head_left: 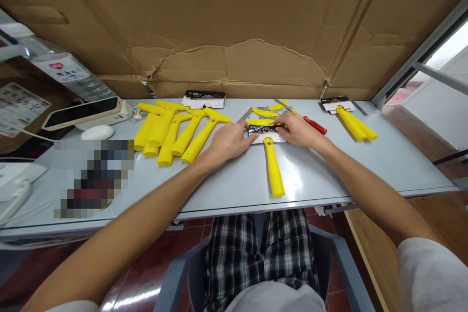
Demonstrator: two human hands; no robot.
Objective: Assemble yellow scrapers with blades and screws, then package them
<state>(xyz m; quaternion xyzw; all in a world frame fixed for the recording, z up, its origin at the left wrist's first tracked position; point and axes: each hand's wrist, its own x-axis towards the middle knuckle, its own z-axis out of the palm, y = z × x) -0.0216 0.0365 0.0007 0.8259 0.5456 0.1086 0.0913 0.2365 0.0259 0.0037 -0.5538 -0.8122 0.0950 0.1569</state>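
A black-and-white printed card lies over the head of a yellow-handled tool, its handle pointing toward me. My left hand grips the card's left end, thumb on top and fingers curled at the far edge. At its right end, my right hand pinches the card likewise. Just beyond the hands are loose yellow curved pieces and thin metal blades. A red-handled screwdriver-like tool lies beside my right hand; its tip is hard to make out.
Several yellow T-shaped handles are piled at left. More cards lie at the back. Carded yellow-handled tools lie at right. A phone, a white mouse and a water bottle stand left. Cardboard walls the back.
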